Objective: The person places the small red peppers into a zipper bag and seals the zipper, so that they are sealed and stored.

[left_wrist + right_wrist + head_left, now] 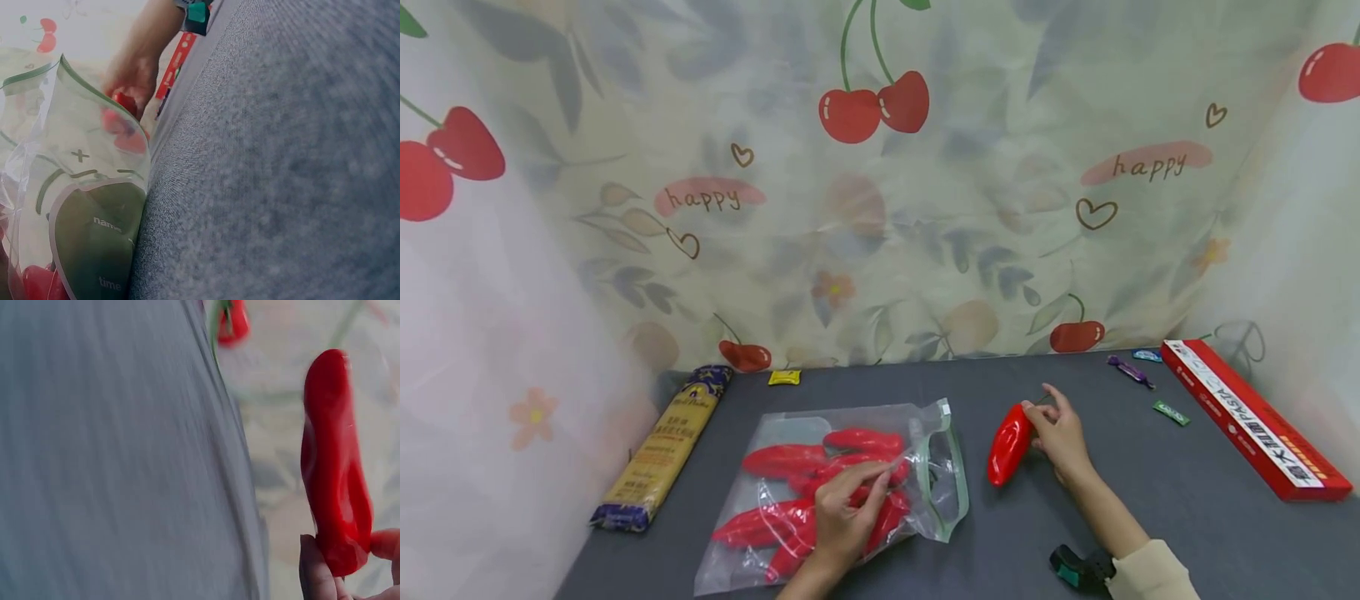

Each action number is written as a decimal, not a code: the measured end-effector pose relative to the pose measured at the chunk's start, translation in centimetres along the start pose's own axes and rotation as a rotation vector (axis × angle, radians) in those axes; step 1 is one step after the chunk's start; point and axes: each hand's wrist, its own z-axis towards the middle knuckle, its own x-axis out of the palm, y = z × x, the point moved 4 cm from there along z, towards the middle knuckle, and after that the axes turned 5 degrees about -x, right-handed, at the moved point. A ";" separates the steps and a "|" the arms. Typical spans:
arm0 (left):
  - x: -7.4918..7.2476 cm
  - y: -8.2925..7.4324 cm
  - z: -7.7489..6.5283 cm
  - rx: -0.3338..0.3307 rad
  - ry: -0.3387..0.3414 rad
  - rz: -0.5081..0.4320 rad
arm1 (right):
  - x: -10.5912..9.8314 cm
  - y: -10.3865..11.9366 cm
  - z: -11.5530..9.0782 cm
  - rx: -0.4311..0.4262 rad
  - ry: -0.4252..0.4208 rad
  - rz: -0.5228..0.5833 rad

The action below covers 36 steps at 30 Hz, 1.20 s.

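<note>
A clear zip bag [957, 492] with a pale green closure lies on the dark table, its mouth facing right and parted. Inside it are several red peppers [784, 460]. My left hand [847, 517] is over the bag near the mouth, thumb and fingers pinching its upper film. In the left wrist view the bag's printed green panel [100, 231] stands up beside the table. To the right of the mouth, my right hand [1063, 437] holds one glossy red pepper [337, 456] by its stem end, tip pointing down and left in the head view, apart from the bag.
At the left lies a yellow and blue pasta packet [662, 450]; a red pasta box [1255, 421] lies at the right. Small wrapped candies sit near the back: yellow [785, 377], purple [1130, 372], green [1171, 413] and blue [1147, 355]. A cherry-print curtain [880, 208] surrounds the table.
</note>
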 end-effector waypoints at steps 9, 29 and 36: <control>-0.1 -0.1 0.1 -0.020 0.012 0.016 | 6.0 0.0 -2.4 0.042 0.026 0.157; 0.0 -0.2 0.3 -0.018 0.017 0.014 | 4.4 -0.7 -3.2 -0.004 0.013 0.132; 0.1 -0.2 0.2 -0.007 0.012 -0.005 | 4.6 -0.5 -3.6 -0.011 -0.021 0.049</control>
